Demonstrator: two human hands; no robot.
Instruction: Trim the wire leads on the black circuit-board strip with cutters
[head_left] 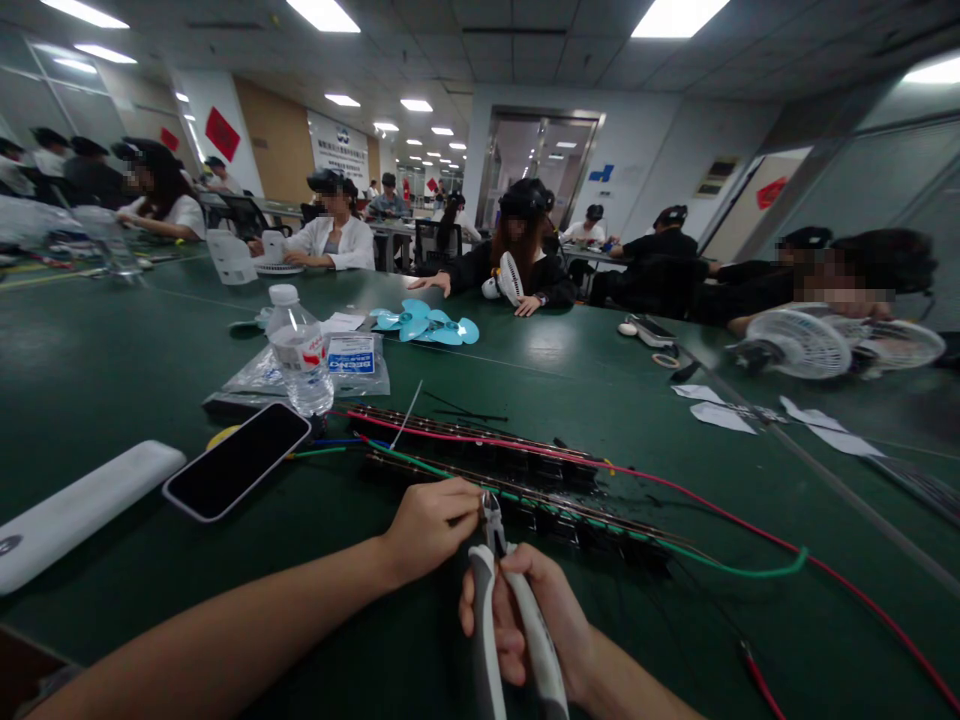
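My right hand is wrapped round the grey-and-white handles of diagonal cutters, whose jaws point away from me. The jaws are at the near edge of a long black strip assembly with a green wire along it. Beside the jaws, my left hand has its fingers pinched together at the strip; what they hold is hidden. Behind lies a second black strip, with a red wire running along it. A thin pale cable tie sticks up from the strips' left part.
Left of the strips lie a phone and a long white device. A water bottle stands near plastic bags. Blue fan blades, paper scraps and white fans are farther off. Several people sit around the green table.
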